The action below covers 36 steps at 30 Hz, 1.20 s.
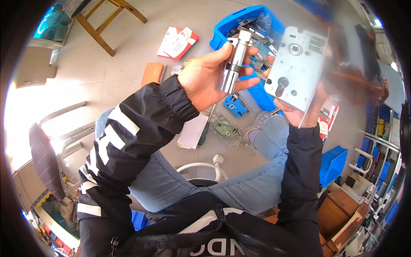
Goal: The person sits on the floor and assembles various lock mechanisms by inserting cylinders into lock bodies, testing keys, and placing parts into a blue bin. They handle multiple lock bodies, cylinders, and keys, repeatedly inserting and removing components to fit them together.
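Note:
My left hand (pixel 205 77) grips a shiny silver lock cylinder (pixel 233 64), held upright in front of me. My right hand (pixel 306 109) holds a flat grey metal mortise lock body (pixel 297 66) from below, its keyhole-shaped cutout facing me. The cylinder and the lock body are a short way apart, side by side. Both arms wear black sleeves with white stripes.
A blue plastic bin (pixel 239 19) of metal lock parts sits on the floor behind my hands. Around it lie a red-and-white booklet (pixel 177 42), a small blue lock part (pixel 234 105), bagged parts and white paper (pixel 192 130). A wooden stool (pixel 102 19) stands far left; more blue bins and boxes at right.

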Available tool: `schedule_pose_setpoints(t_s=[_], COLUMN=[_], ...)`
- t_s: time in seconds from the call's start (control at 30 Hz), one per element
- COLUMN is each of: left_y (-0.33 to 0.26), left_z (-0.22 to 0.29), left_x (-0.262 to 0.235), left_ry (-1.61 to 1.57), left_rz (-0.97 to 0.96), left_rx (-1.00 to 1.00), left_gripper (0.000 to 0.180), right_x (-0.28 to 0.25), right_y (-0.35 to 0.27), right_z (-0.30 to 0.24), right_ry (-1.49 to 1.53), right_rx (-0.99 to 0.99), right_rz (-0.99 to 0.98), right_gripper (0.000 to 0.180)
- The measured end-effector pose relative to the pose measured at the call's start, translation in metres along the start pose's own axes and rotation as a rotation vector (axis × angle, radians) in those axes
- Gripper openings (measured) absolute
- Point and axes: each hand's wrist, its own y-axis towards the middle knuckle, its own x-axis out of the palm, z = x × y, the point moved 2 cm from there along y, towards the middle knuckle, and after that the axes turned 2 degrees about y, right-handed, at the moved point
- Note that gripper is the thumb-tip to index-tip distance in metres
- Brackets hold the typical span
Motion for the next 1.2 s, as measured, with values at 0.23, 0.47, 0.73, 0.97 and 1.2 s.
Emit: schedule_pose_setpoints(t_s=[0.23,0.47,0.73,0.97,1.2], left_y=[-0.001,-0.002,-0.001,0.005,0.0], left_z=[0.003,0.005,0.006,0.007,0.0], left_x=[0.001,0.003,0.0,-0.013,-0.007], left_ry=[-0.036,-0.134,0.018,0.163,0.065], left_rz=[-0.005,-0.107,0.002,0.191,-0.098], left_rx=[-0.007,-0.088,-0.037,0.008,-0.092], left_gripper=[0.036,0.041,0.05,0.038,0.028], right_x=[0.0,0.0,0.003,-0.001,-0.001], right_y=[-0.003,-0.003,-0.004,-0.005,-0.005], right_z=[0.002,0.003,0.009,0.02,0.036], right_ry=[-0.353,-0.394,-0.476,-0.237,-0.192], right_rx=[-0.039,-0.03,-0.018,0.159,0.213], right_rz=[0.25,0.207,0.269,0.141,0.049], right_gripper=[0.088,0.089,0.091,0.092,0.088])
